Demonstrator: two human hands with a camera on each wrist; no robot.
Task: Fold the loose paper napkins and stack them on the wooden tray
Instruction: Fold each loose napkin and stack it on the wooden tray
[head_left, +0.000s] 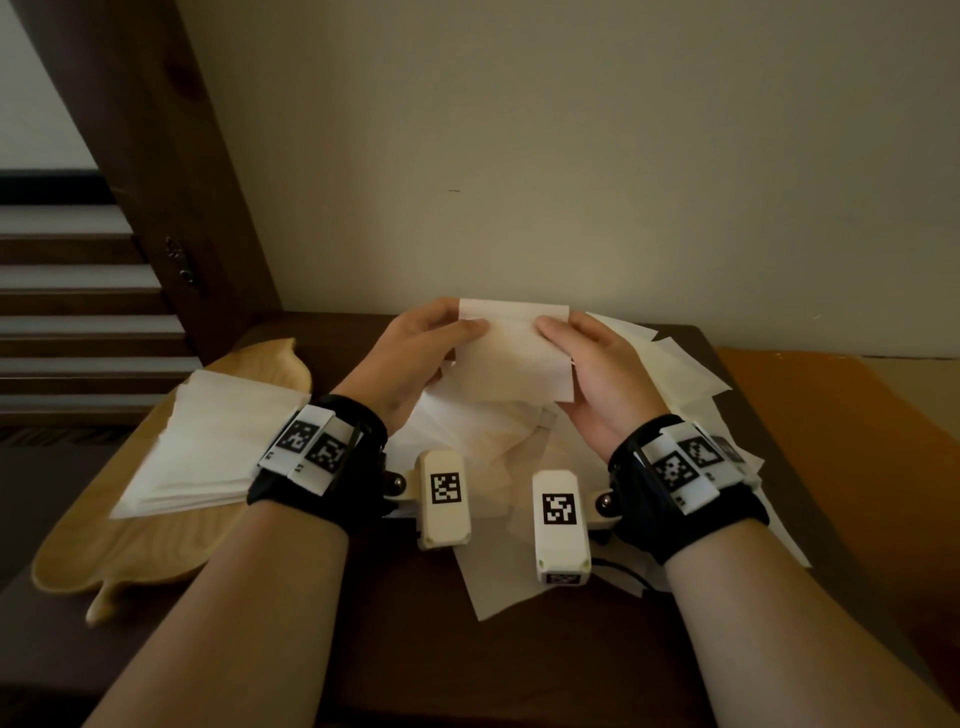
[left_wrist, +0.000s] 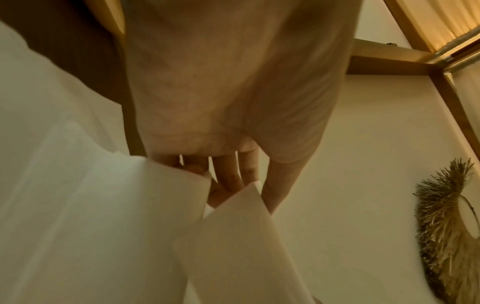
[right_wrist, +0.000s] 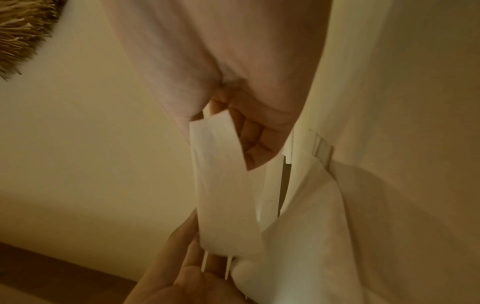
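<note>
The dark table (head_left: 519, 649) is bare near its front edge. The loose napkins (head_left: 675, 364) cover its middle and right part. The wooden tray (head_left: 130, 551) with stacked napkins (head_left: 197, 441) fills the left side. The wall (head_left: 571, 156) closes the back.

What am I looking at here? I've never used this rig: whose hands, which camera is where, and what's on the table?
No robot: a person's bare hands, with a tagged camera strapped to each wrist. The wide picture comes from a head camera looking down; the other two look along each palm. The left hand and right hand pinch one paper napkin by its sides, above a loose pile of napkins on the dark table. To the left, a leaf-shaped wooden tray carries a stack of folded napkins.
</note>
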